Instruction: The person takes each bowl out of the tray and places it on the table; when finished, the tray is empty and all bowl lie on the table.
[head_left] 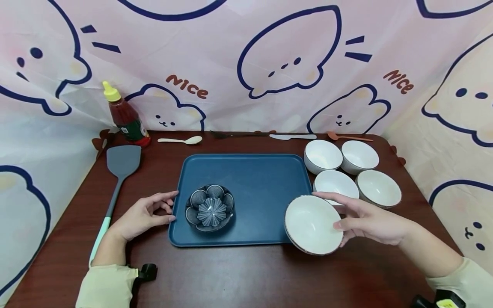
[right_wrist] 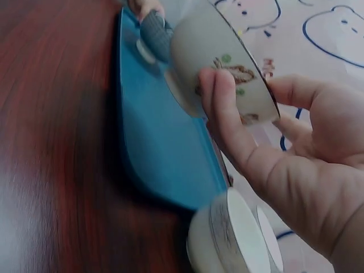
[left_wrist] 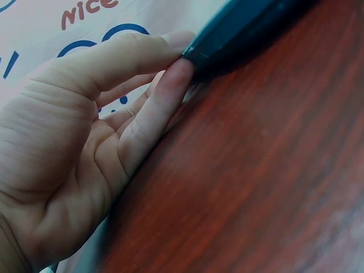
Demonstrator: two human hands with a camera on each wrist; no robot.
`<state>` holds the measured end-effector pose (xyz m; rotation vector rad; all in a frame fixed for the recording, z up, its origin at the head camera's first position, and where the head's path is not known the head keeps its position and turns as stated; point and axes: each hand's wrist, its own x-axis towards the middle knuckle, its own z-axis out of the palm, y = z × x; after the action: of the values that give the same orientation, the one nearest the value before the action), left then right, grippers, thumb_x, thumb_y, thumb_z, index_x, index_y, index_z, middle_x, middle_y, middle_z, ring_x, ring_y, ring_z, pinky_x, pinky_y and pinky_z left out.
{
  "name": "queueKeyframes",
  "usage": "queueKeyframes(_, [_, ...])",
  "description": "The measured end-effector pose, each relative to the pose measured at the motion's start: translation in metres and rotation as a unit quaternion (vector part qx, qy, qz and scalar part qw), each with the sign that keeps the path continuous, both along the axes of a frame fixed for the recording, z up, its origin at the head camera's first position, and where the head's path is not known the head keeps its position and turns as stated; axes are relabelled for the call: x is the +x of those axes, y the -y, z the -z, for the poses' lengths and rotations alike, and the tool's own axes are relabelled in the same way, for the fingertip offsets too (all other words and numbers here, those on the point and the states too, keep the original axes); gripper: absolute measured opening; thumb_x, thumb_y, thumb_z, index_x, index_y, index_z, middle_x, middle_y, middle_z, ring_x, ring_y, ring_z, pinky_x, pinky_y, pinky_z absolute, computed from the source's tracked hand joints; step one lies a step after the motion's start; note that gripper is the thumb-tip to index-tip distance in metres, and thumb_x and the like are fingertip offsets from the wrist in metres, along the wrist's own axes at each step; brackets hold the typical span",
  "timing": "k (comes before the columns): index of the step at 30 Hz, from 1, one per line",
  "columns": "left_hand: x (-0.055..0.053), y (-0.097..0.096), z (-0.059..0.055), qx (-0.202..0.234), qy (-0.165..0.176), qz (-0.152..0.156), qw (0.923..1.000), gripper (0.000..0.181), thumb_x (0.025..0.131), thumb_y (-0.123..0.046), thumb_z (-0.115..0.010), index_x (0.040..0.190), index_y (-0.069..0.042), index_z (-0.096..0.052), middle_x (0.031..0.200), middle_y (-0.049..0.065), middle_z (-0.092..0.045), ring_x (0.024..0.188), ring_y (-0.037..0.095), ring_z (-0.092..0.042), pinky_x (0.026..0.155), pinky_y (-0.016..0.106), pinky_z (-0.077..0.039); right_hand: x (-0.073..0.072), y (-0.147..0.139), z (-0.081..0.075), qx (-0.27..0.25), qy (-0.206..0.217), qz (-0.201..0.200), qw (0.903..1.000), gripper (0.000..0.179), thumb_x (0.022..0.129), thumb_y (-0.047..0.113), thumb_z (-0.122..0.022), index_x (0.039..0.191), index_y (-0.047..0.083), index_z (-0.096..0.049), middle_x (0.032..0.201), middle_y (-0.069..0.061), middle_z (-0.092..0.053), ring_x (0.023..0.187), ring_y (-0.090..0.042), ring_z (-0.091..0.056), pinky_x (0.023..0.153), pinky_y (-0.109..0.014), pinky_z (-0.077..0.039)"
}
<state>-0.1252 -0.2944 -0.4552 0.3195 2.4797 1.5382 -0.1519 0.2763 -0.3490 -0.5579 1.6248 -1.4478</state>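
My right hand [head_left: 369,222] holds a white bowl [head_left: 313,224] by its side, thumb at the rim. It hangs tilted over the tray's front right corner. In the right wrist view, a brown and green pattern shows on the bowl's [right_wrist: 196,51] outer wall. At the left edge of the blue tray [head_left: 262,196], my left hand [head_left: 140,216] grips the rim with thumb and fingertips, as the left wrist view shows near the tray corner [left_wrist: 227,40]. A dark petal-patterned bowl [head_left: 211,208] sits on the tray's left half.
Several white bowls [head_left: 335,185] stand close together right of the tray. Left lies a grey spatula [head_left: 123,160] with a mint handle, a red sauce bottle [head_left: 130,119] behind it. A white spoon [head_left: 181,140], a pale knife [head_left: 292,137] and a brown spoon [head_left: 348,137] lie along the back.
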Motion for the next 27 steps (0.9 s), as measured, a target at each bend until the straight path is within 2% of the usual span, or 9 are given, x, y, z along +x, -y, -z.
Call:
queueKeyframes(2, [0.000, -0.001, 0.001, -0.001, -0.001, 0.001, 1.0000, 0.066, 0.086, -0.018, -0.079, 0.145, -0.009, -0.050, 0.114, 0.014, -0.057, 0.095, 0.011, -0.062, 0.080, 0.019, -0.054, 0.002, -0.010, 0.000, 0.001, 0.000, -0.009, 1.0000, 0.069, 0.102, -0.003, -0.043, 0.161, 0.020, -0.013, 0.150, -0.013, -0.035, 0.121, -0.034, -0.055, 0.085, -0.054, -0.057])
queueKeyframes(8, [-0.001, -0.001, 0.001, -0.005, -0.007, 0.001, 1.0000, 0.065, 0.086, -0.018, -0.079, 0.145, -0.009, -0.051, 0.114, 0.014, -0.058, 0.095, 0.011, -0.062, 0.080, 0.018, -0.053, 0.003, -0.037, 0.008, -0.038, 0.024, -0.037, 0.9983, 0.068, 0.102, -0.008, -0.035, 0.160, 0.013, -0.009, 0.147, -0.015, -0.042, 0.121, -0.030, -0.057, 0.085, -0.054, -0.056])
queueKeyframes(16, [0.000, -0.001, 0.000, -0.008, -0.007, -0.002, 0.9999, 0.065, 0.087, -0.019, -0.079, 0.145, -0.009, -0.051, 0.114, 0.014, -0.058, 0.095, 0.010, -0.062, 0.080, 0.019, -0.054, -0.001, -0.062, 0.018, -0.014, 0.039, -0.030, 0.9987, 0.068, 0.102, -0.007, -0.035, 0.160, 0.016, -0.009, 0.147, -0.008, -0.042, 0.120, -0.030, -0.058, 0.086, -0.055, -0.056])
queueKeyframes(27, [0.001, 0.000, 0.000, -0.009, -0.006, -0.003, 0.9999, 0.065, 0.087, -0.019, -0.079, 0.145, -0.010, -0.051, 0.114, 0.013, -0.058, 0.096, 0.011, -0.062, 0.081, 0.018, -0.053, -0.006, -0.076, 0.030, -0.002, 0.010, -0.032, 0.9994, 0.068, 0.102, -0.007, -0.035, 0.161, 0.014, -0.007, 0.148, -0.003, -0.040, 0.119, -0.028, -0.058, 0.084, -0.056, -0.056])
